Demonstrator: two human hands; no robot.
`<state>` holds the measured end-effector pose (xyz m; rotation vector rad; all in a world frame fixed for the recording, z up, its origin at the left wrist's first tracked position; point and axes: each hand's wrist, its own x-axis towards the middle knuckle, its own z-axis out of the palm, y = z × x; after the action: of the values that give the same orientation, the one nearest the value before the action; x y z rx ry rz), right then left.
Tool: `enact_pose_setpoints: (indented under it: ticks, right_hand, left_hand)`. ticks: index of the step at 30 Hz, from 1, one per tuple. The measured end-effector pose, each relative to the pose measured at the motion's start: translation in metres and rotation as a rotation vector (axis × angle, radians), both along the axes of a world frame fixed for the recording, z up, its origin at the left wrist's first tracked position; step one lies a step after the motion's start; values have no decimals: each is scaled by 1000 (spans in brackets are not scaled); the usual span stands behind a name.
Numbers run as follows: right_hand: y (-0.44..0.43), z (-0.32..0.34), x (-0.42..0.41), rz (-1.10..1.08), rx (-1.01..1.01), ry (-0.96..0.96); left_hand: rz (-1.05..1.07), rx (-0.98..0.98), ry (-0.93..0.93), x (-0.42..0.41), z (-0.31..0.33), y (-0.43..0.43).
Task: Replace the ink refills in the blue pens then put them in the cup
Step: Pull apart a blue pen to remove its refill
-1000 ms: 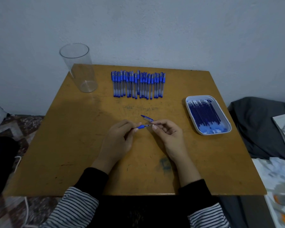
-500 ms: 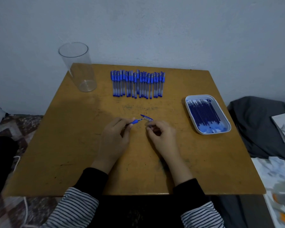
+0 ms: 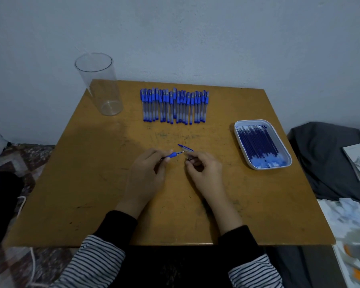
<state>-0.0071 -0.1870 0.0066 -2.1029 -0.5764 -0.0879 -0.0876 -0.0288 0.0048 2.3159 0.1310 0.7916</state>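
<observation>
In the head view, a blue pen (image 3: 173, 155) is gripped between the thumb and fingers of the left hand (image 3: 148, 173). It is held just above the middle of the yellow-brown surface (image 3: 92, 183), with its uncapped front end pointed to the right and slightly away. The right hand (image 3: 204, 171) is seen just beside that end, its fingers curled inward and the fingertips (image 3: 189, 161) brought near the pen's point. Whether something small is pinched there cannot be told.

A loose blue pen cap (image 3: 185, 148) is laid on the surface just beyond the two hands. A row of capped blue pens (image 3: 175, 106) is lined up side by side toward the far edge. A tall clear cup (image 3: 99, 84) is stood upright at the far left corner. A white tray (image 3: 238, 142) filled with dark blue ink refills (image 3: 258, 144) is set near the right edge, well apart from the cup.
</observation>
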Motion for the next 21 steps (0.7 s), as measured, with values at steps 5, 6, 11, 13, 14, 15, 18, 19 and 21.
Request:
enact_pose_setpoints:
  ticks: [5,6,11,13,14,15,18,19,21]
  right_hand:
    - [-4,1,-1,3,118,105]
    - [-5,3,-2,18,169,134]
    - [-9,11,-3,94,352,210]
    - [-10,10,-2,85,364,220]
    - [-10,9,-1,66,397,262]
    - [-11,9,0,41,446,305]
    - [-12,13,3,-2,687,415]
    - [-11,15,3,-4,756,442]
    - [-8,18,1,-30,810,454]
  left_hand:
    - [-29,-6,-9,0,2,0]
    - [-36,-2,-9,0,2,0]
    - [-119,33,-40,0,4,-1]
    - [-126,52,-52,0,5,-2]
    - [-118,57,-57,-1,7,-3]
    - [-108,54,-61,-1,7,-3]
    - [-76,17,-60,-1,5,-2]
    - [-68,11,-58,-1,4,-2]
    - [-64,13,-59,-1,1,-2]
